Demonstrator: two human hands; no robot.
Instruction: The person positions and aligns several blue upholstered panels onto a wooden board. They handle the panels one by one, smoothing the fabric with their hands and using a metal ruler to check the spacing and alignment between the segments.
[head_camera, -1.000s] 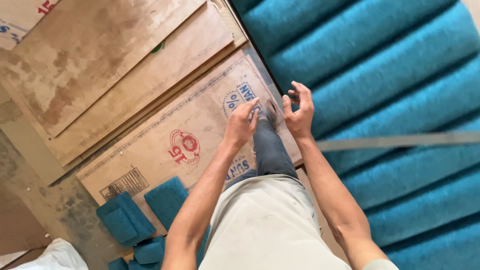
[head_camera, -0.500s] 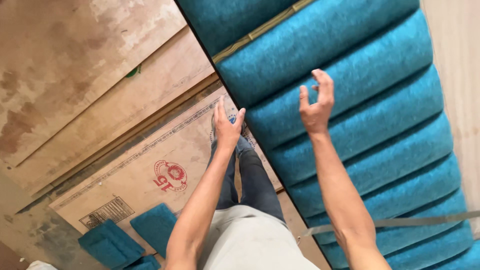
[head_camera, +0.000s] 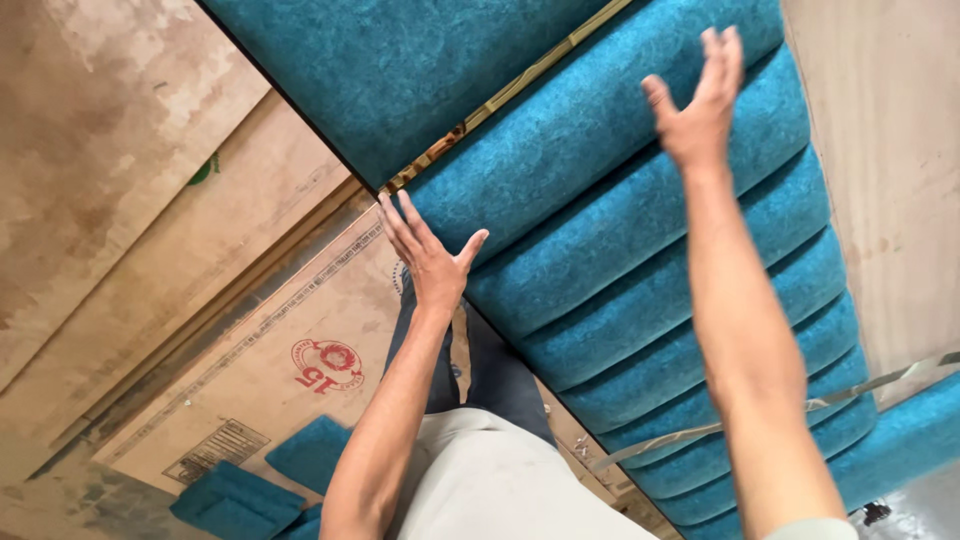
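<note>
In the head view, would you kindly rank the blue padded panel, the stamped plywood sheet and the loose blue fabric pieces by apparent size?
1. Blue padded panel, clearly largest.
2. Stamped plywood sheet.
3. Loose blue fabric pieces, smallest, though the frame edge cuts them off.

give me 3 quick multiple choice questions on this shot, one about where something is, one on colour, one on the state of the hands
1. Where do the loose blue fabric pieces lie?
A. On the floor at lower left
B. On the padded panel
C. In the right hand

2. What colour is the ribbed padded panel?
A. Red
B. Teal blue
C. Grey

3. How are the left hand and right hand?
A. Both fists
B. Both holding tools
C. Both open, fingers spread

Answers: 1 A, they sit by the plywood sheets. 2 B, its channels are all teal. 3 C, palms open over the panel, nothing gripped.
</note>
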